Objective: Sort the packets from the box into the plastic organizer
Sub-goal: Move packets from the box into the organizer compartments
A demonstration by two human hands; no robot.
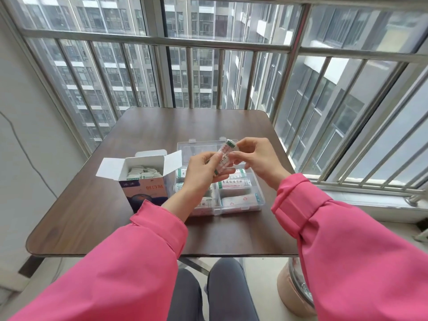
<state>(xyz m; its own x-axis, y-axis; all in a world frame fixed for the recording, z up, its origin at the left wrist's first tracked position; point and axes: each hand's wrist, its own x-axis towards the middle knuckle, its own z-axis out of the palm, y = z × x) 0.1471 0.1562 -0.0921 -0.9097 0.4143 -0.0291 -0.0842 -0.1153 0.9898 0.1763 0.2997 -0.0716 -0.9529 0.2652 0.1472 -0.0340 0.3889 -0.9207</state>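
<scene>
An open cardboard box [144, 181] stands on the table's left side with several white packets [142, 172] inside. To its right lies a clear plastic organizer [257, 198], lid open, with packets [234, 184] in its compartments. Above the organizer I hold a stack of packets [223, 157] upright between both hands. My left hand [201, 172] grips the stack's lower part. My right hand [254, 158] pinches its upper part with thumb and fingers.
The dark wooden table [115, 216] sits against a barred window. A round pink container [294, 288] stands on the floor at the right, below the table's edge. My knees show under the near edge.
</scene>
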